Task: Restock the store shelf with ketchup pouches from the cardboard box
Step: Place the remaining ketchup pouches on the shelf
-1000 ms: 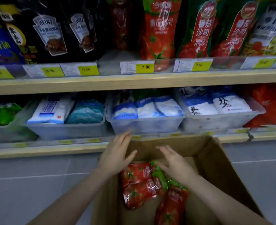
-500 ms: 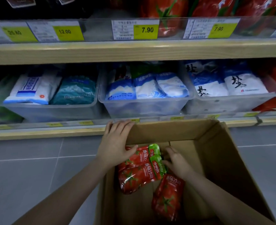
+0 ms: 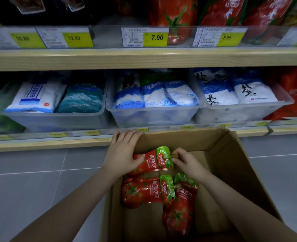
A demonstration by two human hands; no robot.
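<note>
Only the head cam to go on here, looking down into the cardboard box (image 3: 231, 168) sitting on the grey floor right in front of the shelving. My left hand (image 3: 122, 154) is at the box's far-left corner, fingers lying over the rim and thumb pressing onto the left end of the top ketchup pouch (image 3: 154, 160), so it's got that pouch held from one side. My right hand (image 3: 186, 162) is on the other end, fingers curled in and pinching around the little spout cap at the green top of the same pouch. That pouch lies sideways, raised a bit above the others. Two more are lower in the box: a second pouch (image 3: 147, 191) lying sideways just under the held one, and a third pouch (image 3: 179, 212) standing more lengthwise to its right, its green top tucked near my right wrist. Behind the box, the lower shelf has clear plastic bins (image 3: 153, 117) full of white and blue bags. Above that, the upper shelf (image 3: 144, 58) has yellow price tags (image 3: 155, 37) reading 7.90, with red ketchup pouches (image 3: 175, 14) standing behind them.
</note>
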